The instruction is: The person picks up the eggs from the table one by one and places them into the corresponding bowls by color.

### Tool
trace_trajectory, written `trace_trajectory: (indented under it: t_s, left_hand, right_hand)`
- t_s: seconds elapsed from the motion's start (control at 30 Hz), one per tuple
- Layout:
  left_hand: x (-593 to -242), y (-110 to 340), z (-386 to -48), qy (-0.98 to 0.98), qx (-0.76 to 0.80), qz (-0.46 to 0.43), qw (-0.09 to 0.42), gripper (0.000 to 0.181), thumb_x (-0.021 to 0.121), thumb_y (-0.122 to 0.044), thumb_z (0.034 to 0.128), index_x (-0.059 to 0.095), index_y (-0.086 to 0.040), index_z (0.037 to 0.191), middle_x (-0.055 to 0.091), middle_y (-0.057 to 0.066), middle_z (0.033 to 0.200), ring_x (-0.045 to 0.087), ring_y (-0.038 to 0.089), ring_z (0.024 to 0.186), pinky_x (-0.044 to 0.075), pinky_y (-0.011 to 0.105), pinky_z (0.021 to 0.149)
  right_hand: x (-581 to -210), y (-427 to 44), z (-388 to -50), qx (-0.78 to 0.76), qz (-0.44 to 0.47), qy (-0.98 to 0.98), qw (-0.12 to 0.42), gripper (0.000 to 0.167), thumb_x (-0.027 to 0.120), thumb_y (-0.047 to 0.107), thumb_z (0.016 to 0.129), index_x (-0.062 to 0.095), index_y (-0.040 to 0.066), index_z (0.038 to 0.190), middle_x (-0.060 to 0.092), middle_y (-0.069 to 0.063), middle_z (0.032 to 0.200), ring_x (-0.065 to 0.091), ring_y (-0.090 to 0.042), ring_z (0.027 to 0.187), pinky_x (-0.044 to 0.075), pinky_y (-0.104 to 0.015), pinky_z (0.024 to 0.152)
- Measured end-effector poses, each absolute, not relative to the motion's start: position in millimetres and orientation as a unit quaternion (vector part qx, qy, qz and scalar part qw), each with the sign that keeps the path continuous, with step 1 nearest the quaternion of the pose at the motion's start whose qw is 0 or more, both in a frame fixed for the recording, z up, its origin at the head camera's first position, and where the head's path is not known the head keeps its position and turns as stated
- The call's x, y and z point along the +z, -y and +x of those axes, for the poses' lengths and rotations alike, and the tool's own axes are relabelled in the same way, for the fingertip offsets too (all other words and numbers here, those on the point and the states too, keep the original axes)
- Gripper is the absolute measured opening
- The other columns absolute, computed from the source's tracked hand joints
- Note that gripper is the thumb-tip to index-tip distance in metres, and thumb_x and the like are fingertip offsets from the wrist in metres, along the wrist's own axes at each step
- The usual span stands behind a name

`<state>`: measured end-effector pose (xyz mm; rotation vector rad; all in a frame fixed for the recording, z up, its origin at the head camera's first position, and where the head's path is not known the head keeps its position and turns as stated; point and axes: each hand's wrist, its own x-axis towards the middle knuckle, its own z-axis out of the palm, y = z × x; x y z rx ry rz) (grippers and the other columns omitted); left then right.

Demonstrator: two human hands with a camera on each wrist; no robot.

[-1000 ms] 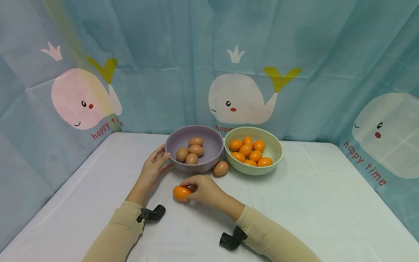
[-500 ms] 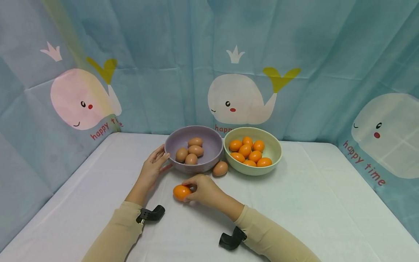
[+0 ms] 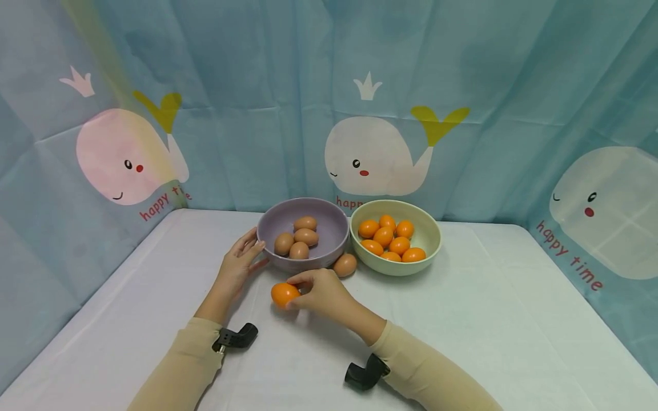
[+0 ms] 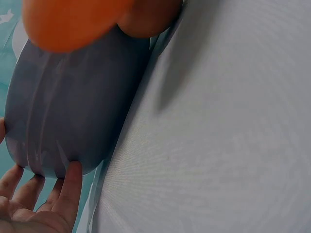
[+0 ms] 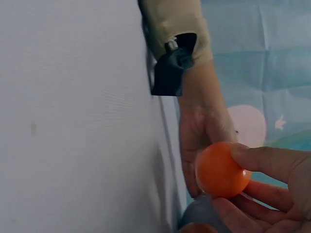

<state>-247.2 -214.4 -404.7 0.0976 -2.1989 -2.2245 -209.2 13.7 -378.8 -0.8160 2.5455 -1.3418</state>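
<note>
A glossy orange egg (image 3: 285, 295) is pinched between the thumb and fingers of my right hand (image 3: 325, 295), a little above the white table in front of the purple bowl (image 3: 334, 228). My left hand (image 3: 237, 267) touches the bowl's left side with extended fingers, as the left wrist view of that hand (image 4: 46, 208) also shows. Several brown eggs (image 3: 306, 237) lie inside this bowl. One loose brown egg (image 3: 345, 265) sits on the table by the bowls, and appears behind the orange egg (image 4: 73, 22) in the left wrist view.
A pale green bowl (image 3: 432, 237) with several orange eggs (image 3: 383, 236) stands right beside the purple one. Behind both hangs a blue whale-print curtain (image 3: 247, 154). The white tablecloth (image 3: 504, 319) stretches to the right.
My right hand has raised the orange egg slightly off the table, moving a little away from me. My left hand stays at the purple bowl. The whole head view has shifted slightly.
</note>
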Motion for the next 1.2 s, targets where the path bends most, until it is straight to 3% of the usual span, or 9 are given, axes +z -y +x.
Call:
trace_trajectory:
  t_s: [0.27, 0.5, 0.8, 1.0, 1.2]
  left_hand:
    - [-406, 214, -248, 0.698, -0.716, 0.031, 0.008, 0.064, 0.053, -0.026, 0.1037, 0.023, -0.019, 0.160, 0.024, -0.001, 0.166, 0.031, 0.020, 0.150, 0.044, 0.043, 0.115]
    - [-407, 215, -247, 0.695, -0.719, 0.025, 0.007, 0.065, 0.054, -0.028, 0.1033, 0.022, -0.019, 0.160, 0.023, -0.001, 0.166, 0.029, 0.019, 0.151, 0.044, 0.042, 0.115]
    - [-407, 216, -248, 0.691, -0.722, 0.021, 0.008, 0.066, 0.054, -0.028, 0.1034, 0.021, -0.019, 0.160, 0.023, -0.001, 0.166, 0.028, 0.018, 0.152, 0.044, 0.041, 0.115]
    - [-408, 216, -248, 0.693, -0.720, 0.022, 0.008, 0.066, 0.055, -0.030, 0.1029, 0.022, -0.018, 0.160, 0.022, 0.001, 0.167, 0.028, 0.020, 0.152, 0.046, 0.038, 0.113]
    - [-408, 216, -248, 0.698, -0.715, 0.019, 0.011, 0.067, 0.056, -0.032, 0.1023, 0.023, -0.019, 0.159, 0.021, 0.002, 0.167, 0.028, 0.022, 0.152, 0.047, 0.039, 0.113]
  right_hand:
    - [-360, -24, -213, -0.528, -0.216, -0.814, 0.109, 0.041, 0.084, 0.011, 0.078, 0.072, 0.002, 0.116, 0.074, -0.013, 0.114, 0.072, -0.022, 0.104, 0.062, -0.024, 0.083]
    - [-343, -37, -217, -0.517, -0.208, -0.828, 0.061, 0.040, 0.085, 0.018, 0.078, 0.075, 0.009, 0.115, 0.076, -0.008, 0.110, 0.072, -0.021, 0.103, 0.062, -0.026, 0.084]
    - [-328, -55, -226, -0.554, -0.152, -0.816, 0.060, 0.040, 0.085, 0.019, 0.078, 0.075, 0.011, 0.116, 0.076, -0.007, 0.113, 0.071, -0.023, 0.105, 0.064, -0.029, 0.077]
    - [-317, -74, -233, -0.565, -0.141, -0.812, 0.041, 0.044, 0.085, 0.019, 0.078, 0.073, 0.011, 0.120, 0.073, -0.005, 0.120, 0.068, -0.021, 0.111, 0.059, -0.034, 0.096]
    - [-305, -90, -239, -0.568, -0.113, -0.815, 0.012, 0.048, 0.085, 0.021, 0.078, 0.071, 0.010, 0.123, 0.071, -0.007, 0.125, 0.067, -0.022, 0.116, 0.056, -0.035, 0.101]
